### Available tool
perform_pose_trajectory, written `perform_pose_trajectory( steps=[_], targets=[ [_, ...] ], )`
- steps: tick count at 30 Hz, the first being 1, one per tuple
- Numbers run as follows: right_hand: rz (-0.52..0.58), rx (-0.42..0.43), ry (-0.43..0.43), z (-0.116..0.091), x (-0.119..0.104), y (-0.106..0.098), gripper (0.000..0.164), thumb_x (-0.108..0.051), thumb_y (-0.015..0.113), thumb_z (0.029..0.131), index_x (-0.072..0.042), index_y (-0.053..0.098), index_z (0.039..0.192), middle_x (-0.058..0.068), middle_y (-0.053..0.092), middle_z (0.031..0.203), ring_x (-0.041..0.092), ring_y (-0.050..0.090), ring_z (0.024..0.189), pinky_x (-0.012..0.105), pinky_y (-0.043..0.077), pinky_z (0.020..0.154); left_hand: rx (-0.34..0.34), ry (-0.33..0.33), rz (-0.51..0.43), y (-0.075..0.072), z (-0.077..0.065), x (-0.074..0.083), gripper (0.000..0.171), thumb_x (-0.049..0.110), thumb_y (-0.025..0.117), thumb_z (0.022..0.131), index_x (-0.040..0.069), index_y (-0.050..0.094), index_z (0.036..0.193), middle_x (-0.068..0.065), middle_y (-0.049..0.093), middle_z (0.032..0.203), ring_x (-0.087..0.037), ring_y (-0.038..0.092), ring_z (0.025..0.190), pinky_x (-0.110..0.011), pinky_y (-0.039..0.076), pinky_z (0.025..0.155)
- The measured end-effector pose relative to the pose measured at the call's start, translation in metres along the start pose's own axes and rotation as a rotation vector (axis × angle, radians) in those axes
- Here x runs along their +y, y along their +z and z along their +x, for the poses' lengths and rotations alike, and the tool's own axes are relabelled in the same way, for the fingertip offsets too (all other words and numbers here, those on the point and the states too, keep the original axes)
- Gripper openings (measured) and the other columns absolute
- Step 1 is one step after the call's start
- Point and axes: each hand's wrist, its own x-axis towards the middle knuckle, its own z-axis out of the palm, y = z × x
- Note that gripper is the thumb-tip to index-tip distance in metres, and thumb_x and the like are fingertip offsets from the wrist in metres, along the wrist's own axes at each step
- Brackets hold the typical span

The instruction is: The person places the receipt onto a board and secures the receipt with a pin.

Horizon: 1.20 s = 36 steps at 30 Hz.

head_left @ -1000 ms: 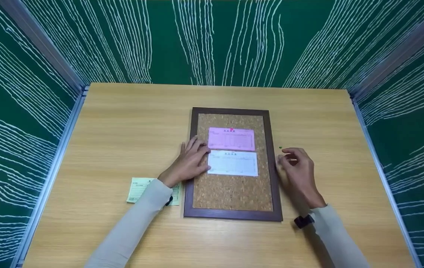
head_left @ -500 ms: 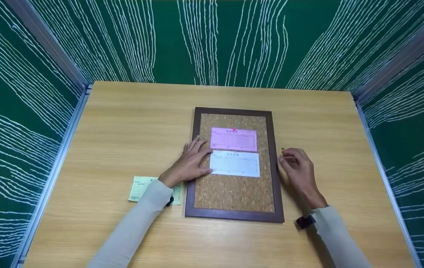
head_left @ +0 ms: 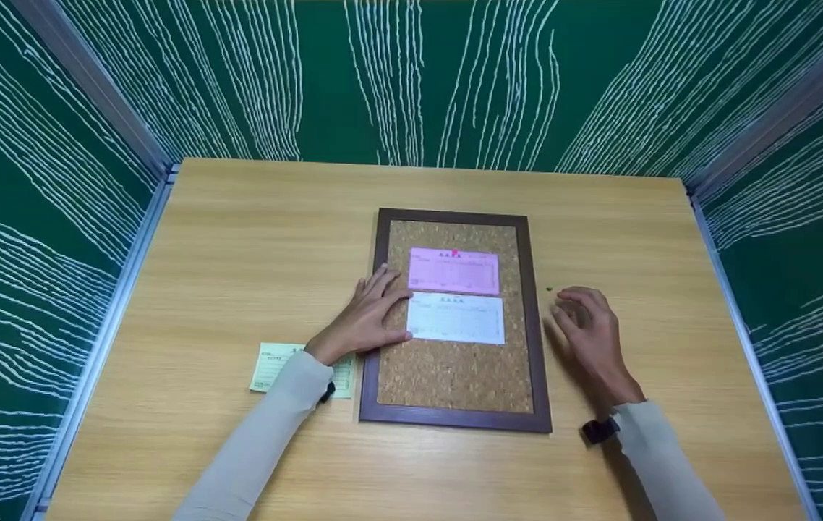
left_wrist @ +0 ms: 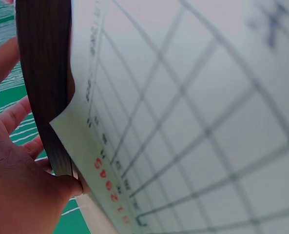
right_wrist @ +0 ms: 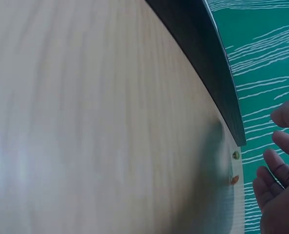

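Observation:
A framed cork board (head_left: pixel 455 376) lies on the table. On it a pink printed slip (head_left: pixel 454 271) bears a small pink-red push pin (head_left: pixel 455 252) at its top edge. A white printed slip (head_left: pixel 455 318) lies just below. My left hand (head_left: pixel 364 318) is spread over the board's left frame, with thumb and index fingertips at the white slip's left edge. To the board's right my right hand (head_left: pixel 592 333) hovers, fingers loosely bent, nothing visible between them. Near its fingertips a green push pin (right_wrist: pixel 236 155) and an orange push pin (right_wrist: pixel 234 180) lie on the table.
Partly under my left forearm, a light green printed slip (head_left: pixel 274 365) lies left of the board. Green walls (head_left: pixel 599 72) with white wavy lines enclose the wooden table (head_left: pixel 274 239) at the back and both sides.
My right hand has drawn back a little to the right, away from the green push pin. My left hand stays at the white slip's edge. The head view has shifted slightly.

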Motion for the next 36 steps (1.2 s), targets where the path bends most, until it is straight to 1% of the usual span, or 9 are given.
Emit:
perform_pose_trajectory(
  steps=[3,7,11,13,14,16,22,29,36],
  targets=[
    [-0.019,-0.003,0.001,0.001,0.004,-0.004,0.023,-0.003,0.078,0.102,0.002,0.077,0.124,0.014,0.068,0.132,0.011,0.057,0.124,0.017,0.04,0.109,0.003,0.0,0.001,0.0,0.0,0.0,0.082,0.048,0.082,0.096,0.017,0.05,0.165,-0.014,0.017,0.183,-0.033,-0.002,0.171,-0.065,0.001,0.134],
    [-0.058,-0.019,0.025,0.0,0.009,-0.008,0.025,-0.007,0.077,0.103,0.003,0.076,0.126,0.016,0.067,0.134,0.019,0.056,0.129,0.019,0.038,0.11,0.007,0.002,0.004,0.001,0.0,0.0,0.082,0.048,0.082,0.096,0.017,0.05,0.165,-0.014,0.017,0.183,-0.034,-0.002,0.171,-0.066,0.001,0.134],
    [-0.079,-0.033,0.033,-0.001,0.014,-0.01,0.027,-0.005,0.078,0.102,0.006,0.075,0.127,0.021,0.065,0.137,0.032,0.054,0.133,0.038,0.039,0.115,0.005,-0.002,0.005,0.0,0.0,0.001,0.081,0.048,0.082,0.097,0.018,0.051,0.165,-0.013,0.018,0.183,-0.033,-0.002,0.171,-0.065,0.002,0.134],
    [-0.084,-0.039,0.027,-0.001,0.016,-0.011,0.027,-0.003,0.077,0.102,0.007,0.074,0.127,0.024,0.064,0.138,0.036,0.052,0.135,0.047,0.038,0.115,0.002,-0.012,0.003,0.0,0.0,0.001,0.081,0.049,0.082,0.097,0.019,0.05,0.165,-0.012,0.017,0.183,-0.031,-0.003,0.171,-0.064,0.001,0.134],
    [-0.086,-0.041,0.026,-0.001,0.017,-0.011,0.027,-0.002,0.077,0.102,0.007,0.074,0.127,0.025,0.063,0.138,0.037,0.052,0.135,0.049,0.038,0.115,0.001,-0.016,0.0,0.0,0.0,0.001,0.08,0.049,0.082,0.097,0.02,0.05,0.166,-0.012,0.017,0.184,-0.031,-0.003,0.172,-0.064,0.0,0.134],
    [-0.088,-0.047,0.023,-0.001,0.019,-0.012,0.027,-0.002,0.077,0.102,0.007,0.074,0.127,0.024,0.063,0.138,0.037,0.051,0.135,0.045,0.038,0.114,0.001,-0.022,-0.005,0.0,0.0,0.001,0.08,0.049,0.082,0.097,0.021,0.05,0.166,-0.011,0.016,0.184,-0.03,-0.004,0.172,-0.063,-0.001,0.135],
    [-0.099,-0.065,0.0,-0.001,0.029,-0.015,0.023,0.0,0.076,0.101,0.006,0.076,0.123,0.022,0.065,0.137,0.034,0.051,0.135,0.022,0.035,0.11,0.005,-0.006,0.0,0.0,0.0,0.001,0.081,0.048,0.082,0.098,0.019,0.05,0.166,-0.013,0.018,0.183,-0.032,-0.003,0.171,-0.066,0.001,0.134],
    [-0.086,-0.067,-0.013,0.002,0.039,-0.022,0.017,0.0,0.078,0.1,0.005,0.079,0.117,0.022,0.067,0.135,0.032,0.052,0.132,0.017,0.033,0.109,0.005,-0.002,0.004,0.0,0.0,0.0,0.081,0.048,0.081,0.098,0.018,0.049,0.166,-0.014,0.018,0.183,-0.033,-0.002,0.171,-0.067,0.002,0.134],
    [-0.051,-0.089,-0.022,0.005,0.042,-0.027,0.015,0.001,0.078,0.101,0.003,0.08,0.116,0.021,0.067,0.136,0.027,0.05,0.132,0.008,0.034,0.107,0.0,-0.015,-0.005,-0.001,0.0,0.0,0.082,0.048,0.082,0.098,0.019,0.049,0.167,-0.012,0.018,0.183,-0.031,-0.003,0.171,-0.065,0.001,0.134]
  ],
)
